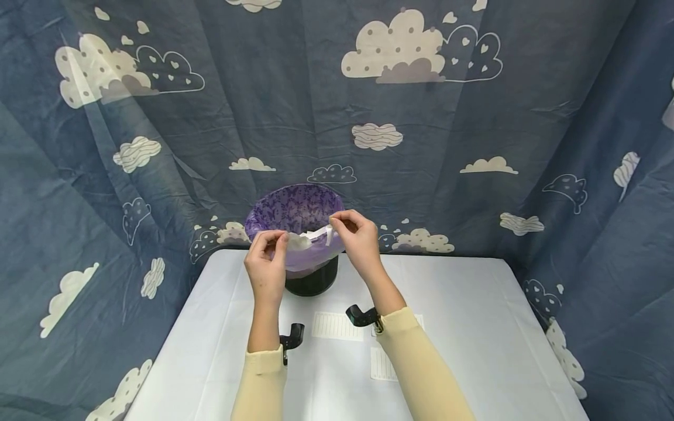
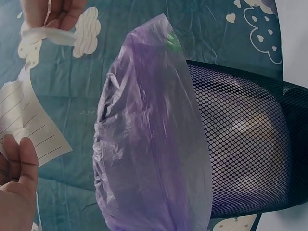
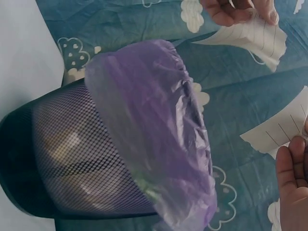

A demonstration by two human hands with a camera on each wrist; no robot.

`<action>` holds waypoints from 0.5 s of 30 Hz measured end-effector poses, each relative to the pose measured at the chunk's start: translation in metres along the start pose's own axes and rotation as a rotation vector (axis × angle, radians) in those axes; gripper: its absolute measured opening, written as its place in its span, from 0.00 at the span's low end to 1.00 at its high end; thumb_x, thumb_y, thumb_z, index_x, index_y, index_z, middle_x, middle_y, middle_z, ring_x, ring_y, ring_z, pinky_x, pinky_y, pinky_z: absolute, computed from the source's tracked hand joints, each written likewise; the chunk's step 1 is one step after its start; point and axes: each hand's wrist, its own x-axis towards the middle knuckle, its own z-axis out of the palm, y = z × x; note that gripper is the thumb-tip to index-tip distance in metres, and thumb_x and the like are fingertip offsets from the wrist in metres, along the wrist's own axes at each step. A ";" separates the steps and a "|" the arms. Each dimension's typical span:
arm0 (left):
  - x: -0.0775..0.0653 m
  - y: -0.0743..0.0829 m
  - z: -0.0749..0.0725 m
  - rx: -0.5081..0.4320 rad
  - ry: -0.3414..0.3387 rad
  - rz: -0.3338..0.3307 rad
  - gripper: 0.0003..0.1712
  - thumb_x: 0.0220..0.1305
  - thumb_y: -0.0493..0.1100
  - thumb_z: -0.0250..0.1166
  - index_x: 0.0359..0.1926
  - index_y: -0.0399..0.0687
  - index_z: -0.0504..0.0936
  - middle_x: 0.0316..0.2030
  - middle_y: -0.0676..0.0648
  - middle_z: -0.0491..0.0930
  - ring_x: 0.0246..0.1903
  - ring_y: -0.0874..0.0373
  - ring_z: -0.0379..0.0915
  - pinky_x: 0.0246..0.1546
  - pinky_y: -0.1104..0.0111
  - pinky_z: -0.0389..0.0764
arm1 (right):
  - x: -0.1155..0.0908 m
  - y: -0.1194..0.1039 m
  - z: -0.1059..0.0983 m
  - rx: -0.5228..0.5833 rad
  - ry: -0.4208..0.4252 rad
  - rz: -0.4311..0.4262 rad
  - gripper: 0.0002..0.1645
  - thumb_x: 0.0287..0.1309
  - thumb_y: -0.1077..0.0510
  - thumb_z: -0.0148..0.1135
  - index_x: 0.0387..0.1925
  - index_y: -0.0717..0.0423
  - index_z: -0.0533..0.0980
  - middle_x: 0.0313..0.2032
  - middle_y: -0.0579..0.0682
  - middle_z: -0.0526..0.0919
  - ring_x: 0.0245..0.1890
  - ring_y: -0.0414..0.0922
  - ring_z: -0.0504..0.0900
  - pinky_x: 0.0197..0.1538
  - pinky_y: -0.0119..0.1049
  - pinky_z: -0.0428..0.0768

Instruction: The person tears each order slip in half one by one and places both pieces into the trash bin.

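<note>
My left hand (image 1: 265,266) pinches a piece of lined white paper (image 2: 36,127) between thumb and fingers. My right hand (image 1: 360,242) pinches another lined paper piece (image 3: 275,129), its edge rough. A gap separates the two pieces in the right wrist view, and the left hand's piece also has a ragged, torn-looking edge. Both hands are raised at the near side of a black mesh wastebasket (image 1: 313,282), about level with its rim. A purple plastic bag (image 1: 255,219) lines the basket and folds over its rim. Pale shapes show blurred through the mesh; what they are I cannot tell.
On the white table (image 1: 474,316) lie a lined paper sheet (image 1: 337,326) and another lined sheet (image 1: 383,363), partly under the right forearm. A further paper edge (image 1: 419,320) shows beside the right wrist. Behind and beside the table hangs a blue cloud-patterned curtain (image 1: 432,193).
</note>
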 end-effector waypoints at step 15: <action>0.008 0.016 0.015 0.110 0.059 0.079 0.04 0.69 0.28 0.68 0.39 0.26 0.85 0.39 0.30 0.83 0.40 0.63 0.76 0.44 0.83 0.75 | 0.018 0.012 0.015 -0.067 0.004 -0.009 0.05 0.69 0.61 0.70 0.42 0.59 0.87 0.43 0.58 0.91 0.44 0.49 0.89 0.46 0.25 0.82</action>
